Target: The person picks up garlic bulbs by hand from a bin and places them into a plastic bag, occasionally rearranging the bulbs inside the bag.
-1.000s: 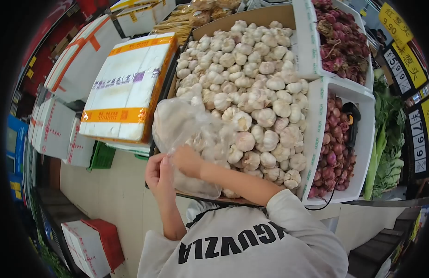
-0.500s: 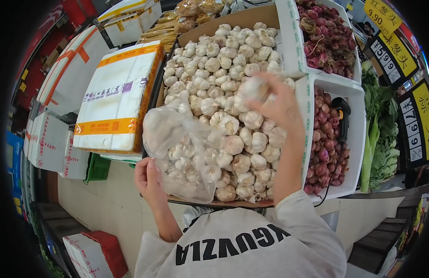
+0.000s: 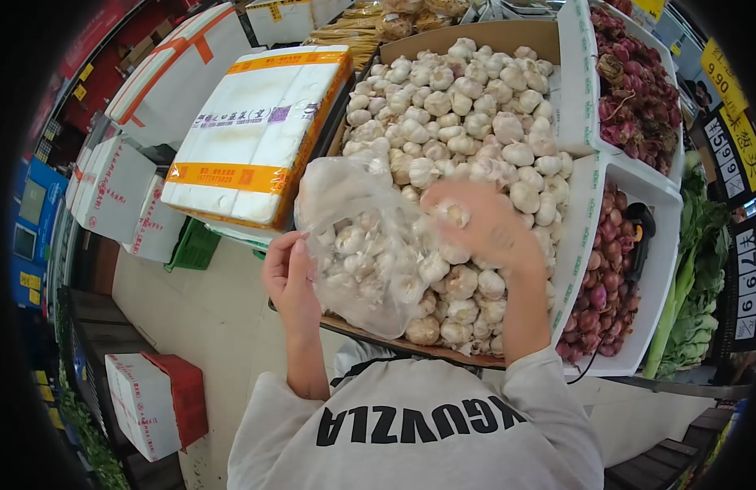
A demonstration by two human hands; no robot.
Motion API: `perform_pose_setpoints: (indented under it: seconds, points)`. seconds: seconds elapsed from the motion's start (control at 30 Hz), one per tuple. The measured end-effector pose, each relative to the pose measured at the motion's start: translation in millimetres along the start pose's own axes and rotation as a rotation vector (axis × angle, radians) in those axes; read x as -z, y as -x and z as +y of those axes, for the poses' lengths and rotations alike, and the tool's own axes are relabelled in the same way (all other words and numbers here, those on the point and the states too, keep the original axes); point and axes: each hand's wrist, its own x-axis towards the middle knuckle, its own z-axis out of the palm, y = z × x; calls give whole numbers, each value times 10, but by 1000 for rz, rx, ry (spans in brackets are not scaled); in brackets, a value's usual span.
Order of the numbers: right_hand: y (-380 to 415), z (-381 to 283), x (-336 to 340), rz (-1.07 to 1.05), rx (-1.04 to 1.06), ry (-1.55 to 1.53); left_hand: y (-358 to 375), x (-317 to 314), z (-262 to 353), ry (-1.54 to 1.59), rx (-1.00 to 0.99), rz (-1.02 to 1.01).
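Note:
A clear plastic bag (image 3: 366, 245) with garlic bulbs inside lies over the front left of the garlic pile (image 3: 468, 106). At its left edge, my left hand (image 3: 290, 273) pinches the plastic between thumb and fingers. My right hand (image 3: 480, 220), blurred by motion, is at the bag's right side above the pile, its fingers curled round a garlic bulb (image 3: 451, 214). The pile fills a shallow cardboard-edged bin.
Left of the garlic lies a white foam box (image 3: 247, 126) with orange tape. On the right, foam trays hold shallots (image 3: 607, 278) and red onions (image 3: 639, 98), with leafy greens (image 3: 692, 278) beyond. A red-and-white box (image 3: 153, 404) stands on the floor.
My right hand has come from the upper right of the pile down and toward the bag, holding a bulb. My left hand keeps its pinch. The whole view has shifted, moving the bins rightward.

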Motion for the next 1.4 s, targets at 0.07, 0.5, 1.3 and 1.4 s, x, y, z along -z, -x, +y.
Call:
perform_pose_setpoints:
  seconds: [0.07,0.5,1.3,1.4]
  points:
    - [10,-7,-387,-334,258,-171,8,-18,-9,7,-10,-25]
    - [-1224,249,-2228,209,18,335,89,86,-72,-53,25,-55]
    - [-555,257,-1651,-57,30,145,93,80,-230,-92,50,-96]
    - [-197,90,-1143,-82,-2,-1,88,41,-248,-137,22,-73]
